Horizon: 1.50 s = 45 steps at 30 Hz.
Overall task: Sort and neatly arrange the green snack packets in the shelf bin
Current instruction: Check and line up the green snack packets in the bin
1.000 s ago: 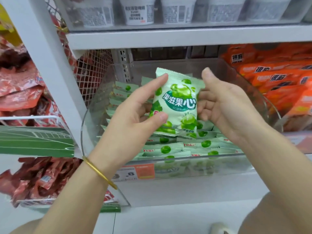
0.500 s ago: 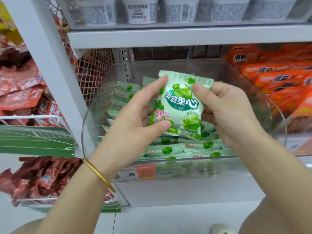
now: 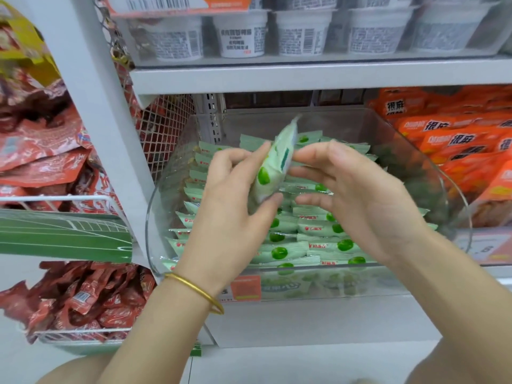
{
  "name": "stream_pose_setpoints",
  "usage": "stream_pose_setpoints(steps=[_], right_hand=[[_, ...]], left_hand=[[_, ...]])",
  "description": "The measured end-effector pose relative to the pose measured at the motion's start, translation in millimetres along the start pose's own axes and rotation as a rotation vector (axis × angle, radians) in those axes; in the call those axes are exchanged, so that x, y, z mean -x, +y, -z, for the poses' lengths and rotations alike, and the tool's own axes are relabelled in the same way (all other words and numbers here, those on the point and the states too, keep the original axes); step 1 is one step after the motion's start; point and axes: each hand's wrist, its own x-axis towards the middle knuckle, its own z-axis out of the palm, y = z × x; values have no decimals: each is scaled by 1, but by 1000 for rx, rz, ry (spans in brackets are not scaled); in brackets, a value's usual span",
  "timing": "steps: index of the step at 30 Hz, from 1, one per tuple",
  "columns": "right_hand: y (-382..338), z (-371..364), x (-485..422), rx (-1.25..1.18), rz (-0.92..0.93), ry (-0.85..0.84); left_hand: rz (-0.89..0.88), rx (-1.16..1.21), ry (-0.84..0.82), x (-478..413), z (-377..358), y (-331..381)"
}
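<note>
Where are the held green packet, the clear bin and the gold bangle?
held green packet (image 3: 274, 167): head view, its printed face beside the green dot.
clear bin (image 3: 401, 284): head view, its transparent front wall.
gold bangle (image 3: 194, 288): head view, middle of the band on the left wrist.

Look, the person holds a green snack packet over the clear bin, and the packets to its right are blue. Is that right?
Not quite. Those packets are orange, not blue; the head view shows it. The rest stands: the left hand holds a green snack packet over the clear bin.
</note>
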Motion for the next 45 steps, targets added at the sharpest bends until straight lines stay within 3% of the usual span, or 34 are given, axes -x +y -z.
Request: stream_pose_setpoints(steps=[4, 9, 16, 23, 29, 32, 36, 39, 42, 45], right_hand=[[4, 4, -6, 139, 87, 175], [3, 2, -7, 117, 99, 184], [4, 3, -6, 82, 74, 227], [4, 5, -7, 10, 42, 233], [7, 13, -13, -117, -99, 228], [6, 18, -16, -259, -139, 220], [11, 21, -21, 108, 3, 31], [7, 15, -27, 351, 94, 50], [8, 9, -38, 411, 123, 158], [11, 2, -53, 492, 101, 219]], left_hand=[[82, 426, -59, 0, 4, 4], [41, 665, -149, 4, 8, 9], [43, 698, -295, 5, 9, 7], [96, 717, -236, 2, 8, 7], [299, 576, -55, 0, 4, -4], [482, 760, -45, -3, 7, -9], [616, 874, -89, -11, 11, -11], [610, 881, -73, -20, 14, -9], [600, 747, 27, -36, 17, -17], [430, 7, 81, -54, 11, -42]])
